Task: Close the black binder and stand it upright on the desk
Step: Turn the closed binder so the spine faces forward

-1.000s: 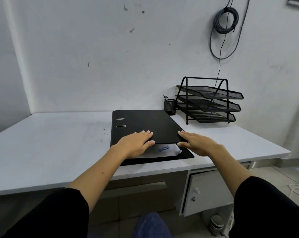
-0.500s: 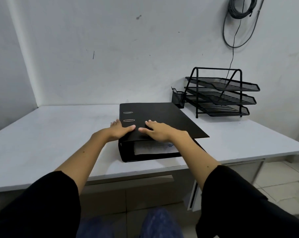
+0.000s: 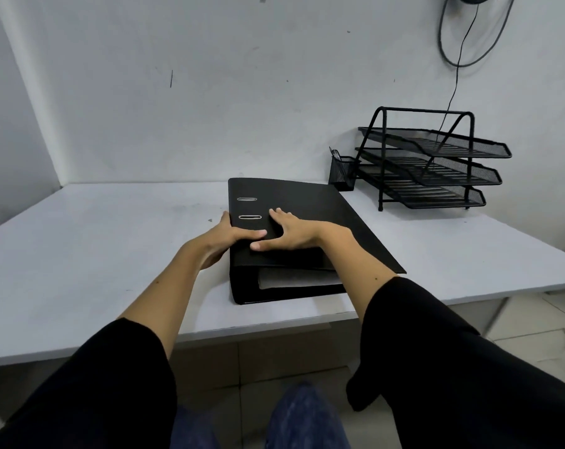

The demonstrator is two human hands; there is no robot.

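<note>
Both hands press the black binder: left hand gripping its spine edge, right hand spread flat on the cover. Flatten it fully before tipping upright on the table.

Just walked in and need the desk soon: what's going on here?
A person is handling a black binder lying flat on the white desk. The left hand grips its spine edge; the right hand presses flat on the cover. The cover is down, papers showing at the near end. It is not yet stood upright.
</note>
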